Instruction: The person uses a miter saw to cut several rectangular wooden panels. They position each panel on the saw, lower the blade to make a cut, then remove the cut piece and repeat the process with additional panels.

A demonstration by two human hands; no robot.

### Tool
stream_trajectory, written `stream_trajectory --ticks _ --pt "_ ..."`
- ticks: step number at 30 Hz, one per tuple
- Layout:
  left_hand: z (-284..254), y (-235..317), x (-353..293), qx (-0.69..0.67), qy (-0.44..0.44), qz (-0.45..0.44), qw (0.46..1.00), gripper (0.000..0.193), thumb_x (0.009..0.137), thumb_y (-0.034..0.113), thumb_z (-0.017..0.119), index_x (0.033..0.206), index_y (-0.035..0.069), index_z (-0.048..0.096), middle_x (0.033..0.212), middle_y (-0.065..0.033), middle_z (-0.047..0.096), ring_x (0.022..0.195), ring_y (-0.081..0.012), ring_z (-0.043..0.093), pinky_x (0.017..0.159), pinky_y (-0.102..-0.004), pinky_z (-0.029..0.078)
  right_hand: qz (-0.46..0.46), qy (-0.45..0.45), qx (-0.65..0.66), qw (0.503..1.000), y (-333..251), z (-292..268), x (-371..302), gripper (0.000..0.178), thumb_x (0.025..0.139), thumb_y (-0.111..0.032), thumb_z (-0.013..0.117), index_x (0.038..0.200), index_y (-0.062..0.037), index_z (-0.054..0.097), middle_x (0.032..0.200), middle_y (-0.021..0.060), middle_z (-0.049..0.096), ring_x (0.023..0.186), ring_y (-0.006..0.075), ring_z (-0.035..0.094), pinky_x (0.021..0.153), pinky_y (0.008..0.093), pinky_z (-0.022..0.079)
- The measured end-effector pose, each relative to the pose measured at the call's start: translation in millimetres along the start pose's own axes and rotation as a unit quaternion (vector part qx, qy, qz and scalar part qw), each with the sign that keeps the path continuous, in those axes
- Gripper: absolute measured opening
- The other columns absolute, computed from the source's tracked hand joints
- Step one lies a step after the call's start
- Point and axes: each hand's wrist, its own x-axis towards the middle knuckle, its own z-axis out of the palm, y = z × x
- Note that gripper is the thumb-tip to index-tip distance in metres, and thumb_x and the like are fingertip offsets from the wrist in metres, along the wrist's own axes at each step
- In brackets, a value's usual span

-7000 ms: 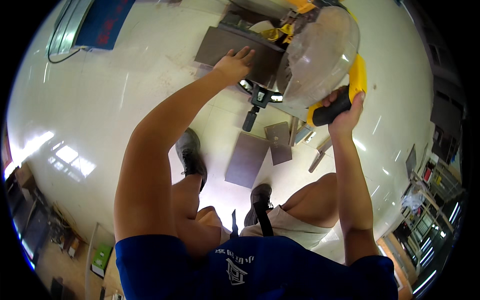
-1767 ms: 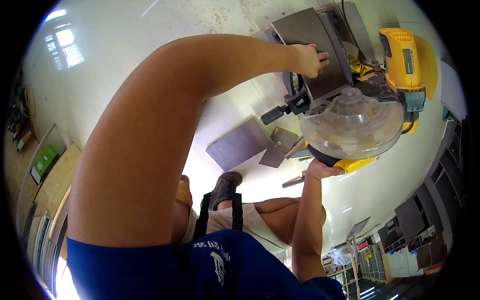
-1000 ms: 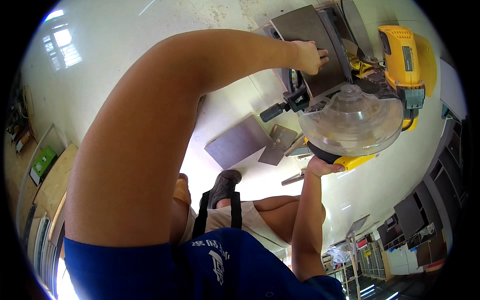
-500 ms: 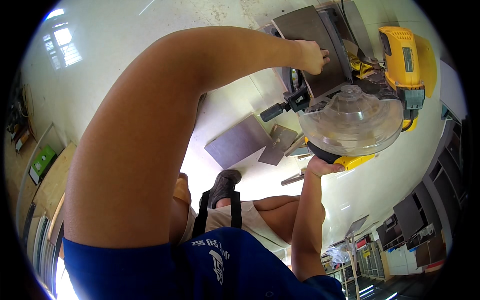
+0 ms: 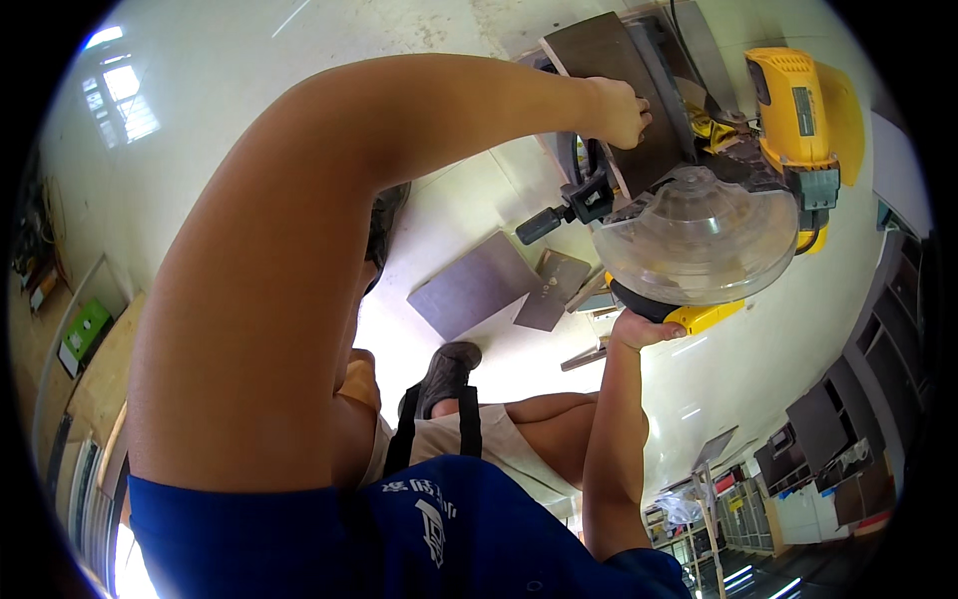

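Observation:
A yellow miter saw (image 5: pixel 793 110) with a clear blade guard (image 5: pixel 704 250) stands at the right. Below the guard, my right hand (image 5: pixel 644 329) is wrapped round the saw's black-and-yellow handle (image 5: pixel 707 316). Across the saw table lies a flat dark board (image 5: pixel 654 165), along the grey fence (image 5: pixel 664 75). With bent fingers my left hand (image 5: pixel 619 112) bears down on this board, its fingertips against the surface. Just under that hand is a black clamp (image 5: pixel 591 197) with a ribbed knob (image 5: pixel 540 226). The blade itself is hard to make out behind the guard.
Dark board offcuts (image 5: pixel 474 285) lie on the pale floor between the saw and my feet. My dark shoe (image 5: pixel 449 374) is near them. Dark cabinets (image 5: pixel 833 429) line the right side. At the left are a green box (image 5: pixel 87 334) and upright panels (image 5: pixel 85 469).
The whole view has shifted slightly, and more of a dark shoe shows beside my left arm. Both hands keep their places on the board and the handle.

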Motion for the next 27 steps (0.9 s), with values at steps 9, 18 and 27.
stream_trajectory --ticks 9,18,27 --pt "-4.8 -35.5 -33.1 0.047 0.061 -0.044 0.996 0.042 0.084 0.018 0.060 0.126 0.012 0.055 0.133 -0.0090 0.056 0.120 -0.0265 0.056 0.087 -0.0443 0.052 0.034 0.014 0.019 0.999 6.2 -6.7 -2.4 0.095 0.087 -0.075 0.040 0.151 -0.0094 0.018 0.153 0.0154 0.027 0.134 0.0307 0.037 0.113 0.0472 0.030" --pt "-13.5 -105.6 -116.3 -0.183 0.082 -0.091 0.975 0.047 0.081 0.005 0.058 0.127 0.014 0.052 0.118 -0.0120 0.063 0.109 -0.0316 0.062 0.082 -0.0430 0.054 0.055 0.022 0.008 0.998 -2.8 2.3 -4.9 0.101 0.086 -0.076 0.039 0.147 0.0011 0.019 0.146 0.0219 0.033 0.130 0.0304 0.042 0.108 0.0438 0.038" --pt "-57.2 -59.0 -249.5 -0.282 -0.022 -0.250 0.926 0.059 0.076 -0.007 0.052 0.134 0.006 0.044 0.120 -0.0232 0.060 0.105 -0.0395 0.060 0.089 -0.0451 0.050 0.119 0.004 -0.102 0.988 -31.5 -9.1 3.0 0.051 0.088 -0.015 0.067 0.130 0.0026 0.044 0.118 0.0099 0.056 0.105 0.0200 0.058 0.092 0.0331 0.047"
